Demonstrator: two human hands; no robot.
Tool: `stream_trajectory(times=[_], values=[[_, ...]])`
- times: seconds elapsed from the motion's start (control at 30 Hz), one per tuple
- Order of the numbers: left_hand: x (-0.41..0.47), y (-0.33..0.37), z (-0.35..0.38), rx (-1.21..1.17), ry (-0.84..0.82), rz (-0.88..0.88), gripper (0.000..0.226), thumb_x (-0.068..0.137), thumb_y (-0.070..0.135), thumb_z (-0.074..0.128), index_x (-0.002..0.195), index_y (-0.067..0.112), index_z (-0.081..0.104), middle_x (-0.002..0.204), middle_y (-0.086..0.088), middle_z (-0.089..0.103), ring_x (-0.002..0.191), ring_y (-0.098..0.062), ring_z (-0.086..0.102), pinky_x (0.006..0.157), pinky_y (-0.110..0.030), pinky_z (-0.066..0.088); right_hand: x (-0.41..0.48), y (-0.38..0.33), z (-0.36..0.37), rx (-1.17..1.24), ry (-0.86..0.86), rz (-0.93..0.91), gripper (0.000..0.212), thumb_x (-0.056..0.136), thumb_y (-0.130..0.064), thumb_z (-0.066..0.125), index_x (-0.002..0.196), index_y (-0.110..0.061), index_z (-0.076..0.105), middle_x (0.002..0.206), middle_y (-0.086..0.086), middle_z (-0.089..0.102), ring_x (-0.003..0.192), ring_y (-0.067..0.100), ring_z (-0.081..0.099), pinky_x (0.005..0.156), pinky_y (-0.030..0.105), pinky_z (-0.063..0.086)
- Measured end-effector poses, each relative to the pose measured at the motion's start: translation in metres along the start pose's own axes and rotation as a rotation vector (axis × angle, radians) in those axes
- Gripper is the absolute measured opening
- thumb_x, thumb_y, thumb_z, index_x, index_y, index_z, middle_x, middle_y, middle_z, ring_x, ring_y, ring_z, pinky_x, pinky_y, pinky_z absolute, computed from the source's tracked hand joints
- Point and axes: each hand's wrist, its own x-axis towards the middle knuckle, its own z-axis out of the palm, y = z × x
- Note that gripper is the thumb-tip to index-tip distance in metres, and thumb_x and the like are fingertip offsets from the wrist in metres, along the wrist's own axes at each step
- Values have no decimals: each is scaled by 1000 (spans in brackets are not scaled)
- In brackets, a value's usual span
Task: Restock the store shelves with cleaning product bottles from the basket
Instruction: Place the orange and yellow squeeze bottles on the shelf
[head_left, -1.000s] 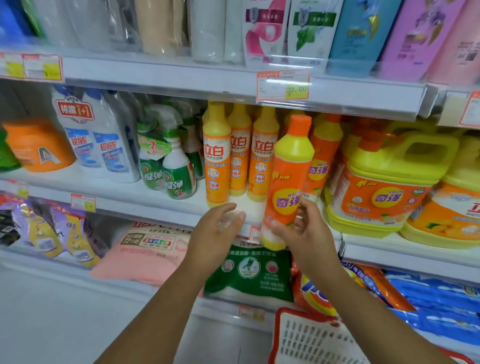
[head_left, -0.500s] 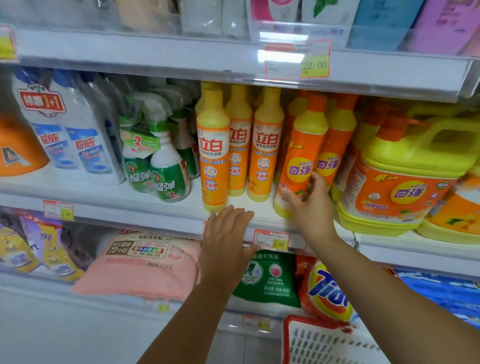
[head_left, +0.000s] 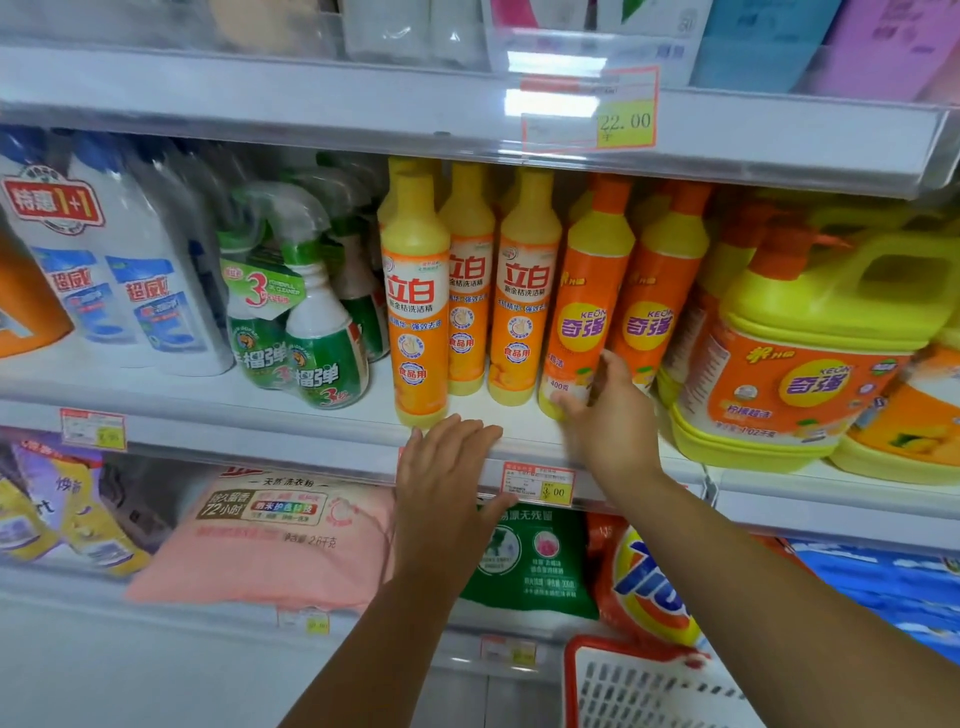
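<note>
The right hand (head_left: 613, 415) grip curls fingers and thumb round the base of the orange bottle (head_left: 587, 312), which stands upright on the shelf (head_left: 311, 421). A matching bottle (head_left: 657, 312) stands just beside it on the right and yellow bottles (head_left: 524, 291) on the left. The left hand (head_left: 447, 478) lies flat with fingers straight on the shelf's front edge. The basket (head_left: 649, 686) sits below.

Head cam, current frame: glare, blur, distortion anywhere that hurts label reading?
Head view: hard glare whites out the red-framed paper price tag on the upper shelf rail, only 22.00 legible; white plastic bottles with blue caps at left are soft; the orange plastic dish-soap bottle gripped by the right hand is sharp; the rail bows toward the frame edges.
</note>
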Motion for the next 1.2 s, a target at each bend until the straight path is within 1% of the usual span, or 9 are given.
stream_trajectory(times=[0.17,0.33,0.43,0.57,0.73,0.9,1.0,1.07,1.2], values=[[0,-3,1,-8,-9,1,65,75,53,77,131,30,52,135,11,54,135,-15,41,118,-47,24,5,3,4,40,33,4,63,86,-24,75,142,-21,46,126,-3,68,114,21,63,95,32,46],[0,-1,-4,-18,-46,0,63,79,50,74,135,30,51,140,11,52,138,-14,36,121,-43,18,2,2,1,20,19,12,49,86,-25,74,131,-18,56,120,-1,70,110,22,65,86,25,43],[-1,2,-13,-59,-68,-23,61,86,43,70,141,30,48,148,11,47,143,-11,31,122,-37,12,-20,-5,-10,53,56,-20,53,88,-25,74,136,-16,54,123,3,68,114,20,63,89,25,42],[-8,-5,-31,-130,41,-132,53,87,33,71,137,26,53,146,8,49,139,-13,37,116,-35,28,-59,-33,-10,173,-3,-140,42,91,-27,70,130,-24,57,117,-6,66,109,8,59,97,33,49],[-20,-33,-55,-132,66,-271,53,84,27,75,133,24,55,140,4,52,132,-17,43,110,-35,35,-47,-97,15,219,-237,-273,67,86,-38,74,144,-28,40,137,-9,52,123,10,51,102,34,47],[-29,-58,-72,-154,92,-334,59,81,25,78,135,23,54,138,2,54,127,-21,47,102,-47,46,-18,-145,44,220,-131,-281,83,67,-55,81,135,-28,41,126,-6,60,110,16,62,91,44,54],[-28,-56,-79,-184,80,-343,64,82,29,77,139,23,49,140,3,51,130,-19,45,107,-41,42,-13,-156,47,139,-80,-238,68,75,-46,81,129,-21,46,119,0,65,103,23,66,86,48,55],[-24,-50,-84,-234,54,-359,71,83,32,77,145,23,43,144,5,47,132,-16,42,109,-38,40,-22,-157,40,200,-119,-259,57,78,-34,81,122,-21,47,111,1,67,94,22,69,82,48,57],[-21,-33,-104,-343,-37,-360,92,81,41,77,154,28,22,153,6,35,139,-11,35,113,-35,35,-63,-147,4,307,-214,-410,63,76,-25,85,124,-34,46,114,-17,60,104,7,62,90,31,53]])
